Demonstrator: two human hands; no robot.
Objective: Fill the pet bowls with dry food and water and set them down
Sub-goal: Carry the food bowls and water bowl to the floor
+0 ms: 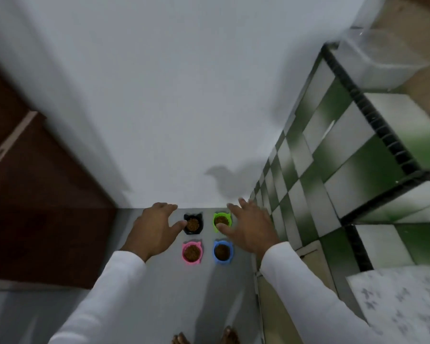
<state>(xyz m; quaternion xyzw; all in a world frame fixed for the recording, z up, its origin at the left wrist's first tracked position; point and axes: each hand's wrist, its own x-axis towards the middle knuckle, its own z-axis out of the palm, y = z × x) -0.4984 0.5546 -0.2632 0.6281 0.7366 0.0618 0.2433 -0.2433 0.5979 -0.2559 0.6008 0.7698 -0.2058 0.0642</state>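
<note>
Four small cat-eared bowls stand on the grey floor by the white wall, each holding brown dry food: a black bowl (pixel 193 223), a green bowl (pixel 222 221), a pink bowl (pixel 192 252) and a blue bowl (pixel 223 252). My left hand (pixel 155 228) hovers with spread fingers to the left of the black bowl, its thumb overlapping that bowl's rim in view. My right hand (pixel 248 225) is spread to the right of the green bowl, thumb over its edge. Neither hand holds anything. No water is visible in any bowl.
A dark brown door (pixel 35 207) fills the left side. A green-and-white tiled counter (pixel 333 157) rises on the right, with a clear plastic container (pixel 380 58) on top. My bare feet (pixel 206 337) stand at the bottom edge.
</note>
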